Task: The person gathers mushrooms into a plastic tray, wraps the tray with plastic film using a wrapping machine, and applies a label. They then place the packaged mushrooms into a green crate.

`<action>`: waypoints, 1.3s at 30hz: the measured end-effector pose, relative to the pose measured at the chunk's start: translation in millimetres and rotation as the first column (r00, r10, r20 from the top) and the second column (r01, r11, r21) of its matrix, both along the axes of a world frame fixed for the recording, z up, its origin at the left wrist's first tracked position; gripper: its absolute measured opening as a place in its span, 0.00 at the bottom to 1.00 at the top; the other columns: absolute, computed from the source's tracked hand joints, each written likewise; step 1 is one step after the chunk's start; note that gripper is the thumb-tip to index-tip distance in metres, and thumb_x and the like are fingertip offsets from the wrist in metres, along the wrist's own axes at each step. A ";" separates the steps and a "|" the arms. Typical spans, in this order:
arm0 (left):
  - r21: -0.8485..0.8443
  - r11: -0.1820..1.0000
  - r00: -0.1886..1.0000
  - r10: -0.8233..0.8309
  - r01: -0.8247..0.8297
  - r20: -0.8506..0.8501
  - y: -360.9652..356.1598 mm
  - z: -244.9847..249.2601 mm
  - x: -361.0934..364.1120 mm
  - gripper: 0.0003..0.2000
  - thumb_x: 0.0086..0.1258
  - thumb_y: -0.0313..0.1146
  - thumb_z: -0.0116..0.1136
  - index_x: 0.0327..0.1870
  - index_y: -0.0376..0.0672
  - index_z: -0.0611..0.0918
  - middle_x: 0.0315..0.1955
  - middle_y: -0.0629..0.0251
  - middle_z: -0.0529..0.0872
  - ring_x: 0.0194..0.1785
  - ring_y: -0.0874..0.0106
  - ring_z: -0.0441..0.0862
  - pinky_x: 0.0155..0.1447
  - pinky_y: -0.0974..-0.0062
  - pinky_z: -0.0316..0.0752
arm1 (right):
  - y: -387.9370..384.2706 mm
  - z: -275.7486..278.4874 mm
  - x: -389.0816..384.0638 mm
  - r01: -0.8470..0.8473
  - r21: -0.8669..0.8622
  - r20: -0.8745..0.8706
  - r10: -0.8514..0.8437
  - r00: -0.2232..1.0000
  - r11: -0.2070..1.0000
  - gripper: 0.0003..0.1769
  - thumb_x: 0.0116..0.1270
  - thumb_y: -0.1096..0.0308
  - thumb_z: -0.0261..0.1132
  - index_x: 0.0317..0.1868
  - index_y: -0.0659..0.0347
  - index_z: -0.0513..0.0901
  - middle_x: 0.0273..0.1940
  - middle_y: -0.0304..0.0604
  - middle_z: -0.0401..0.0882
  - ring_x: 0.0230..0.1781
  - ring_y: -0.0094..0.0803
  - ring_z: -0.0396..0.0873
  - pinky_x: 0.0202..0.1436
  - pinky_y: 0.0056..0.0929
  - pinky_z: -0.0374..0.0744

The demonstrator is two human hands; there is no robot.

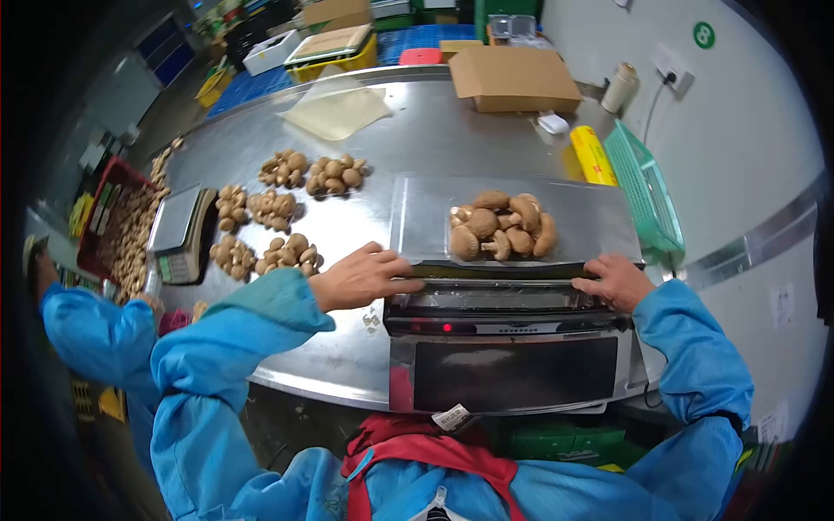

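Note:
A shallow pile of brown mushrooms (499, 227) sits on the flat top of a film-wrapping machine (512, 373), whose red light is lit. Clear cling film (508, 297) spans the slot at the front of that top. My left hand (369, 276) is at the slot's left end, its thumb and fingers pinched together at the film's edge. At the right end, my right hand (615, 282) has its fingers closed on the film too. Whether a tray lies under the mushrooms is hard to make out.
Several mushroom clusters (274, 208) lie on the steel table (417, 113), left of the machine. Beside them stands a scale (178, 230); a red crate (109, 213) of mushrooms is farther left, near another person's blue sleeve (91, 334). A cardboard box (517, 78) and green basket (643, 187) are behind.

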State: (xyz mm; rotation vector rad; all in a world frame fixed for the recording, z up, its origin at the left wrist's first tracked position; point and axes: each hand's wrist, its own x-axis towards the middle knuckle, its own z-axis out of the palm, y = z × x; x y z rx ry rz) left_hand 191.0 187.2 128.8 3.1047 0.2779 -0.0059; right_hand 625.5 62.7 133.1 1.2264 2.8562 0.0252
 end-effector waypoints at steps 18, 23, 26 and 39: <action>-0.676 0.641 0.401 0.547 0.363 0.734 -24.7 118.8 21.8 0.07 0.71 0.20 0.41 0.44 0.41 0.71 0.48 0.49 0.81 0.52 0.63 0.81 0.53 0.65 0.78 | -19.0 123.5 -29.3 0.131 -0.196 -0.954 -0.158 -0.256 0.972 0.04 0.71 0.70 0.52 0.40 0.61 0.71 0.43 0.55 0.81 0.47 0.40 0.81 0.54 0.39 0.78; 0.176 0.976 0.900 0.044 -0.132 0.433 94.9 70.4 68.5 0.35 0.60 0.12 0.45 0.70 0.49 0.59 0.65 0.53 0.66 0.66 0.61 0.68 0.67 0.69 0.65 | 108.4 52.2 5.2 0.253 0.391 -0.385 -0.093 0.918 0.885 0.28 0.58 0.85 0.55 0.60 0.56 0.71 0.62 0.53 0.68 0.62 0.47 0.68 0.66 0.37 0.68; 0.298 0.949 0.978 0.040 -0.101 0.202 131.6 17.5 71.0 0.34 0.58 0.19 0.54 0.69 0.50 0.62 0.69 0.50 0.58 0.68 0.56 0.63 0.69 0.65 0.62 | 140.9 15.1 19.8 0.167 0.391 -0.055 -0.158 0.986 0.905 0.32 0.58 0.83 0.57 0.63 0.49 0.70 0.68 0.53 0.59 0.67 0.48 0.62 0.69 0.38 0.64; -0.913 0.385 0.725 0.666 -0.135 0.174 32.6 -46.4 81.3 0.17 0.75 0.36 0.41 0.58 0.35 0.74 0.52 0.52 0.78 0.56 0.63 0.75 0.61 0.71 0.69 | 64.7 -54.2 -22.3 0.273 -0.422 -0.679 -0.501 0.537 0.864 0.17 0.70 0.60 0.54 0.52 0.61 0.78 0.55 0.52 0.76 0.59 0.42 0.71 0.61 0.38 0.68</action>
